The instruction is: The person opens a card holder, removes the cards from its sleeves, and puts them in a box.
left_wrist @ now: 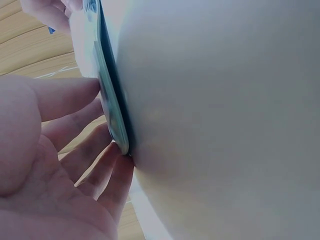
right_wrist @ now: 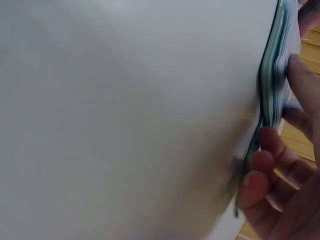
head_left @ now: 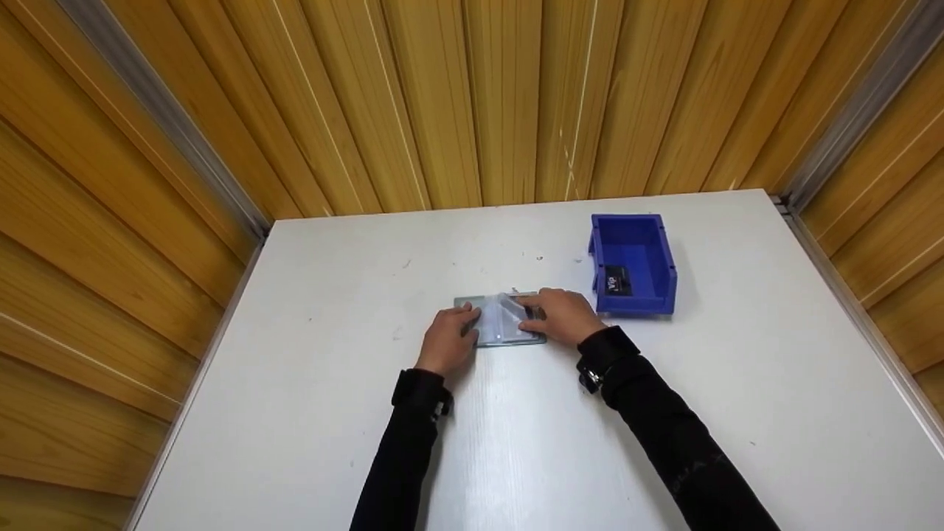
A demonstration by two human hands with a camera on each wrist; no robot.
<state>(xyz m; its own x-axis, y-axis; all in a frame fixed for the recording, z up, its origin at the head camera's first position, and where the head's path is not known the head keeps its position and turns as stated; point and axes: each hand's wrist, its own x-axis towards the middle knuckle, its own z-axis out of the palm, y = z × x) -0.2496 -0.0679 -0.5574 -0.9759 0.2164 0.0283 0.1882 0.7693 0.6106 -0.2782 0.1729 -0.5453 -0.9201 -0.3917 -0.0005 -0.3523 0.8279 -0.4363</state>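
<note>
A card holder (head_left: 487, 321) with clear plastic sleeves lies spread open on the table, its greenish cover showing round the edges. My left hand (head_left: 446, 341) holds its left side; in the left wrist view, the thumb meets the holder's edge (left_wrist: 111, 97) while the other fingers reach round the end. At the right side, my right hand (head_left: 566, 317) pinches the clear sleeves between thumb and index finger, and one sleeve (head_left: 514, 316) stands partly raised and folded. In the right wrist view, the stacked sleeves (right_wrist: 281, 75) fan slightly, with the other fingers curled by the cover's edge.
A blue plastic bin (head_left: 658, 304) stands behind and to the right of my right hand. Inside it leans a black card (head_left: 617, 280) marked "Vip". The white table (head_left: 332, 295) meets wood-patterned walls (head_left: 509, 103) at the back and sides.
</note>
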